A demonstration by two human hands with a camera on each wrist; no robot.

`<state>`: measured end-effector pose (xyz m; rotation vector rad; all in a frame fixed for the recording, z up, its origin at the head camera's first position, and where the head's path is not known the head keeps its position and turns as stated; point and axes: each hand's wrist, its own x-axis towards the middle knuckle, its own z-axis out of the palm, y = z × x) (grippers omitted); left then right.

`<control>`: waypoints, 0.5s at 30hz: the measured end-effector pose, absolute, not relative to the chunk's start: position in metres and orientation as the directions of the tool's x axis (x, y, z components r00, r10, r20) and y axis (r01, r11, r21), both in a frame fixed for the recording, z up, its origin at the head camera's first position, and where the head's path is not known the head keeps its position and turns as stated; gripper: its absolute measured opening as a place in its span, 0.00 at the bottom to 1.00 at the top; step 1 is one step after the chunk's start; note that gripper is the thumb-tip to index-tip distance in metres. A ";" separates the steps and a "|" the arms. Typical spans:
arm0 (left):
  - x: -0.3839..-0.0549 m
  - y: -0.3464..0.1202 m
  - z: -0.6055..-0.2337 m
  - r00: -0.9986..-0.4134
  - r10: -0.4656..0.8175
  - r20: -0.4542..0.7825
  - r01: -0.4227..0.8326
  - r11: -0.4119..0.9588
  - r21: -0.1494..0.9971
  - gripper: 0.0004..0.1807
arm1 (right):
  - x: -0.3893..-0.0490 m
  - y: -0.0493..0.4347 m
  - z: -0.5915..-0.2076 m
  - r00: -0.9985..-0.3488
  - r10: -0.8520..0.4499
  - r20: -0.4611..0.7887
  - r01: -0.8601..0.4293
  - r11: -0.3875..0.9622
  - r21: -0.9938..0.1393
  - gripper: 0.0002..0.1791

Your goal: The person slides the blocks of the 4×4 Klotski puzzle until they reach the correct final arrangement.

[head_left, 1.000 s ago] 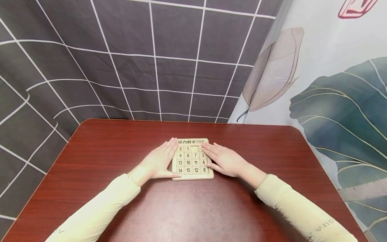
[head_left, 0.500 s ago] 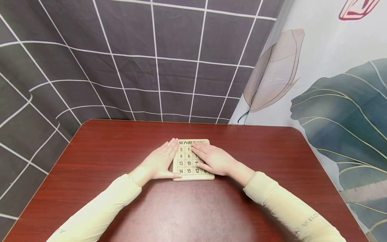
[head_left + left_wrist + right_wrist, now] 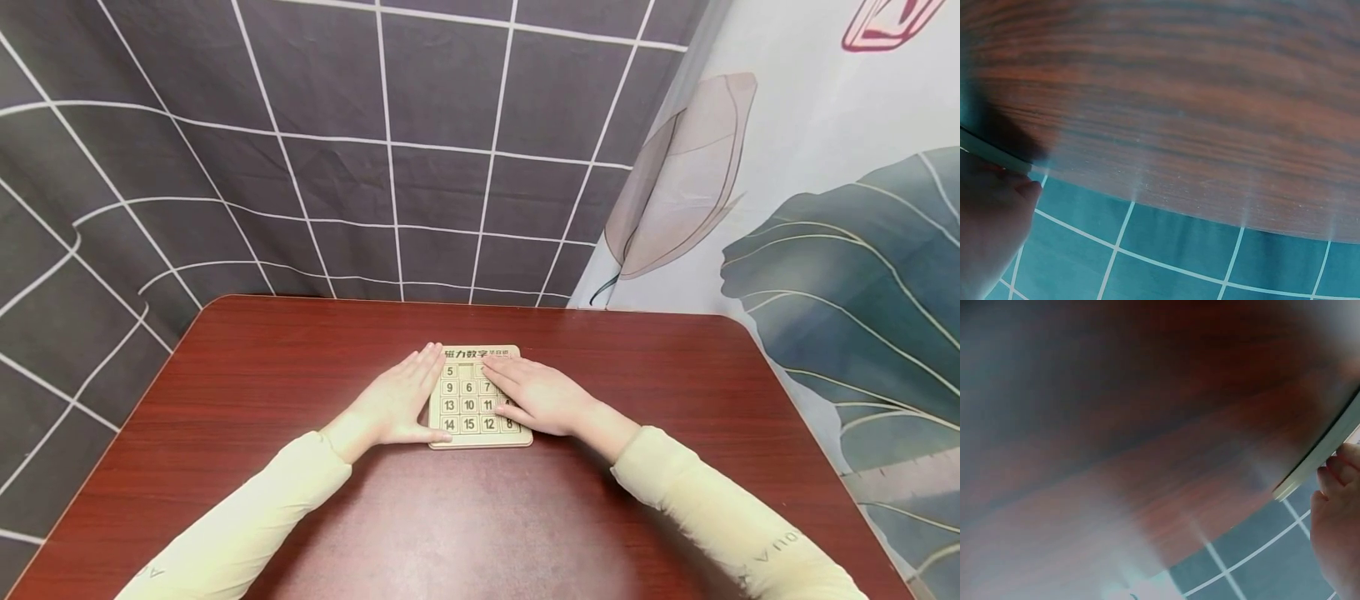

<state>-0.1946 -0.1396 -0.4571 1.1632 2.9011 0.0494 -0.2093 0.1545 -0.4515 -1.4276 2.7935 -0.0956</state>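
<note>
A light wooden number slide puzzle [image 3: 480, 441] lies flat on the table, with a row of printed characters along its top. In the top row, tile 5 [image 3: 450, 372] sits at the left and a bare slot [image 3: 467, 371] comes right after it. My left hand [image 3: 392, 402] rests along the puzzle's left edge, fingers straight and thumb at the lower left corner. My right hand [image 3: 546, 398] lies over the right side, its straight fingertips on a top-row tile beside the slot. It hides part of the right columns. In the right wrist view, the puzzle's side edge [image 3: 1319, 456] shows beside the fingers.
The table [image 3: 315, 342] is dark red wood with a glossy patch of light near the front. Behind it hangs a dark grey curtain [image 3: 442, 187] with a white grid. A pale curtain with large leaf prints [image 3: 847, 242] hangs at the right.
My right hand slid left over the top row, then drew slightly back right. Tile 1 moved right, so the bare slot shifted from third to second place. My left hand stayed put.
</note>
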 end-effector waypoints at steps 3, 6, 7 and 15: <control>-0.195 -0.140 -0.458 -0.723 0.691 -0.002 0.691 0.722 0.034 0.68 | -0.209 0.162 -0.453 -0.587 -0.809 0.028 -0.809 0.584 -0.064 0.37; -0.195 -0.141 -0.458 -0.722 0.692 0.000 0.692 0.721 0.035 0.68 | -0.210 0.164 -0.454 -0.583 -0.812 0.034 -0.812 0.580 -0.073 0.37; -0.195 -0.141 -0.458 -0.721 0.693 0.001 0.692 0.721 0.036 0.68 | -0.210 0.164 -0.454 -0.581 -0.813 0.037 -0.813 0.578 -0.073 0.37; -0.195 -0.140 -0.457 -0.724 0.690 -0.007 0.688 0.723 0.065 0.67 | -0.211 0.145 -0.454 -0.588 -0.809 0.026 -0.808 0.585 -0.072 0.37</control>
